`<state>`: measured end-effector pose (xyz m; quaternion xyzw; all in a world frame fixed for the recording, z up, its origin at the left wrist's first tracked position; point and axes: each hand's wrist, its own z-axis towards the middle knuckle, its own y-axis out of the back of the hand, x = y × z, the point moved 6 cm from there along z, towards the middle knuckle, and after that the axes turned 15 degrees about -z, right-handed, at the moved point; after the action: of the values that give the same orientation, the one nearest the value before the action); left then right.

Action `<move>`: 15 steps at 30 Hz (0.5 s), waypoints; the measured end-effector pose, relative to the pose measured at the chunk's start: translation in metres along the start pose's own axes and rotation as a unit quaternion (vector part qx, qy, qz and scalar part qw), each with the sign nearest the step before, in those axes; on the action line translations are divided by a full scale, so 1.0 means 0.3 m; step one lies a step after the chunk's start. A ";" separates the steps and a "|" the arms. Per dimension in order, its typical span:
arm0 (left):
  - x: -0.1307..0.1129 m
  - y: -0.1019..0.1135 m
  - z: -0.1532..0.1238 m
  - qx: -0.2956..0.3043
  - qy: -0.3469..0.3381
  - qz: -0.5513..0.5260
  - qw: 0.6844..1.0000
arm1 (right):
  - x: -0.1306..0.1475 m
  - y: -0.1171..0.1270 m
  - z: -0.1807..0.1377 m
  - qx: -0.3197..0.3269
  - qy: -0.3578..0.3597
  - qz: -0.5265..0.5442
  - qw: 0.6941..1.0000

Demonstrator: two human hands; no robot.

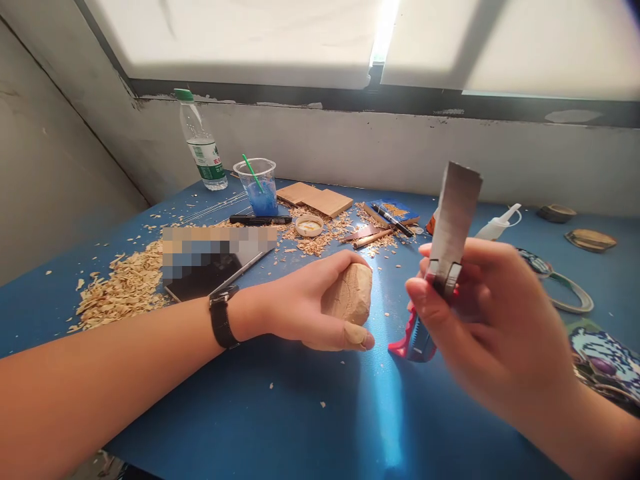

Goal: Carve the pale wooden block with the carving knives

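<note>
My left hand (305, 307) is closed round a rounded lump of pale carved wood (350, 293), resting it on the blue table (300, 413). A black watch sits on that wrist. My right hand (480, 313) grips a red and blue utility knife (417, 337) whose wide grey blade (455, 213) is pushed far out and points up, just right of the wood and apart from it.
Wood shavings (125, 287) lie heaped at the left and scattered further back. Behind stand a water bottle (203, 143), a plastic cup of blue liquid (257, 187), flat wood blocks (315, 198), pens, a small lid and a glue bottle (497, 227). A wall closes the far edge.
</note>
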<state>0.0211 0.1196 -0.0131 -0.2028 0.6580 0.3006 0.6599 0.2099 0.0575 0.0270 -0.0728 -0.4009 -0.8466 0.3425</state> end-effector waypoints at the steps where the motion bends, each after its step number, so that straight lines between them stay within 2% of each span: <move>1: 0.001 0.001 0.000 0.000 -0.001 -0.001 1.000 | 0.002 -0.015 0.000 0.020 0.005 -0.011 1.000; 5: 0.011 0.004 0.001 -0.008 0.002 -0.002 1.000 | 0.018 -0.066 0.004 0.121 0.024 -0.012 0.992; 9: 0.019 0.012 0.007 -0.011 0.004 0.012 1.000 | 0.017 -0.072 0.012 0.166 0.024 -0.005 0.986; 15: 0.030 -0.002 0.012 0.014 0.007 -0.051 0.999 | 0.012 -0.080 0.006 0.212 0.139 -0.162 0.954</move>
<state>0.0238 0.1227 -0.0220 -0.2290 0.6554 0.2560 0.6727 0.1916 0.0676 0.0145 0.1857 -0.5259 -0.7879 0.2611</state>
